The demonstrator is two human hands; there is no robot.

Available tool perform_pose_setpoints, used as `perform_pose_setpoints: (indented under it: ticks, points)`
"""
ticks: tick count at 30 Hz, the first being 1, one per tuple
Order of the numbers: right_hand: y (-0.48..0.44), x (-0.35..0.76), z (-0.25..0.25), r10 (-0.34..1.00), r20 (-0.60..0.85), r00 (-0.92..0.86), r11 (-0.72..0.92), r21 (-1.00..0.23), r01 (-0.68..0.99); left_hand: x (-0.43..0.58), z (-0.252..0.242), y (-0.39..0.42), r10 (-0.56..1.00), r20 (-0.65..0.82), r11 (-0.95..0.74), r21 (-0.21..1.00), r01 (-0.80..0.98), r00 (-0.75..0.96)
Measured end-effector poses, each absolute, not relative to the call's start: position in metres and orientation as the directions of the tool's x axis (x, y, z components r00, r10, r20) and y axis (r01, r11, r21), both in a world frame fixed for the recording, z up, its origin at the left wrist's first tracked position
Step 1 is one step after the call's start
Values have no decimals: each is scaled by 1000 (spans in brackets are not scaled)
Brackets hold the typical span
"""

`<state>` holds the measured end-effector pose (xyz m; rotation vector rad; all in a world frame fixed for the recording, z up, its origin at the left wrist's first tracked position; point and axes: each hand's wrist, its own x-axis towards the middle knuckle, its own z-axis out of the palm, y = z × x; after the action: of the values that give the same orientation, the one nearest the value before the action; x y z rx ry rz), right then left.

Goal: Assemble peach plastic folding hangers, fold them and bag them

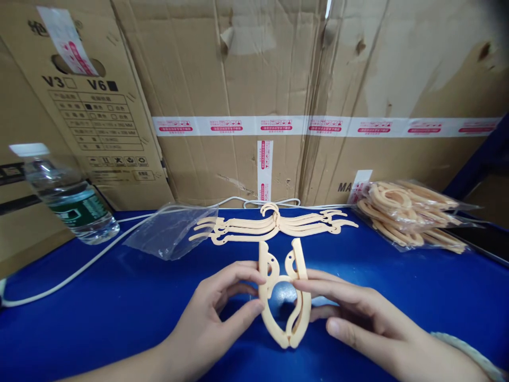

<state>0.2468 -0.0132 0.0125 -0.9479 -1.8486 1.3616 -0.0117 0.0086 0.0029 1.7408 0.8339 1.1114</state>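
Observation:
A cream plastic folding hanger [284, 297] stands folded between my hands, its two arms pointing up and its joined end low near me. My left hand [214, 313] pinches the hanger's left arm with thumb and fingers. My right hand [358, 318] presses its fingers against the right arm. Behind it on the blue table [119, 297] lies a small stack of opened hangers [274, 225], spread flat with hooks at the middle.
An empty clear plastic bag [170, 231] lies left of the opened hangers. A bag of packed hangers [409, 212] sits at the right. A water bottle [69, 199] lies at the left, a white cable [79, 268] crosses the table, and cardboard boxes [254, 79] wall the back.

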Motion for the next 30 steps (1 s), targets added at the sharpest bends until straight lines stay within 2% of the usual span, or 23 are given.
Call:
perform_pose_setpoints:
  ticks: [3,7,12,19,22,25,30]
  points:
    - [-12,247,10,838,94,-538,171,-981,95,-13,1,8,841,326,-386,921,55,433]
    - [-12,247,9,840,97,-534,158,-985,70,-16,-1,4,799,331,-399,917,31,503]
    - [-11,249,11,860,84,-503,156,-982,102,-18,-1,1,752,346,-434,901,25,561]
    - [-16,252,9,847,116,-520,231,-959,162,-27,-5,0,742,329,-491,860,140,584]
    - [-18,253,8,828,123,-547,251,-954,166,-25,-3,1,723,301,-433,899,68,622]
    - [-17,254,7,830,98,-550,220,-963,159,-20,1,3,732,231,-292,956,-12,641]
    - [-18,253,8,825,91,-558,250,-944,215,-17,5,7,739,92,-134,991,12,667]
